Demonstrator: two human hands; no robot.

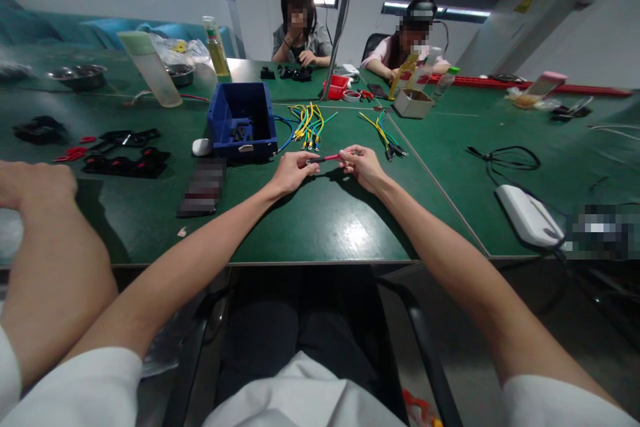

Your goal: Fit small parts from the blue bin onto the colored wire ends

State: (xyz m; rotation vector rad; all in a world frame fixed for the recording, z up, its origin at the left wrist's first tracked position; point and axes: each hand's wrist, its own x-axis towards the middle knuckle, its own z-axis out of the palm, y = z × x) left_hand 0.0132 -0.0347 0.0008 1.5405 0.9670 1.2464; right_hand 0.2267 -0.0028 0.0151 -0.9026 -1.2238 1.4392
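My left hand (294,172) pinches the dark end of a short red-and-black wire (331,157), where a small metal ring terminal seems to show. The red end is pinched by my right hand (364,167). Both hands hold the wire level, just above the green table. Beyond them lies a bundle of yellow, green and blue wires (311,125) with ring terminals. A smaller bunch of yellow and green wires (383,133) with black ends is behind my right hand. Past my left hand stands a blue bin (243,147) with small dark parts inside.
A dark phone-like slab (201,190) and a white lidded case (202,147) lie on the left. A white power bank (529,215) with a black cable is at right. Another person's arm (55,247) rests at far left. Two people (303,37) sit opposite, near a cardboard box (413,104).
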